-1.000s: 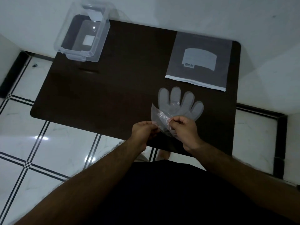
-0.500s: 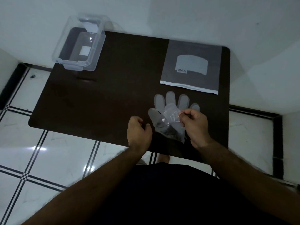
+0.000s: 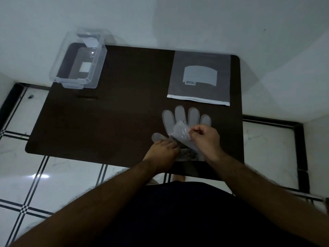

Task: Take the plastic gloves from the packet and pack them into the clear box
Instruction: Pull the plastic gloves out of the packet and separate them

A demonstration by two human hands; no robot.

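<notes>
A thin plastic glove [image 3: 179, 115] lies flat on the dark table [image 3: 124, 113], fingers pointing away from me. My right hand [image 3: 204, 138] pinches a folded-over flap of the glove's plastic [image 3: 180, 131] above its palm. My left hand [image 3: 162, 152] presses down on the glove's cuff end, beside the thumb. The grey packet [image 3: 200, 77] with a white strip along its near edge lies at the far right. The clear box [image 3: 80, 59] stands open at the far left corner, nothing but a white label visible inside.
The table's near edge runs just under my wrists. A white wall rises behind the table and to the right. White floor tiles with black lines show to the left and below.
My left hand moved right onto the glove's cuff. My right hand carried the pinched plastic flap up and over the glove's palm. The view shifted slightly.
</notes>
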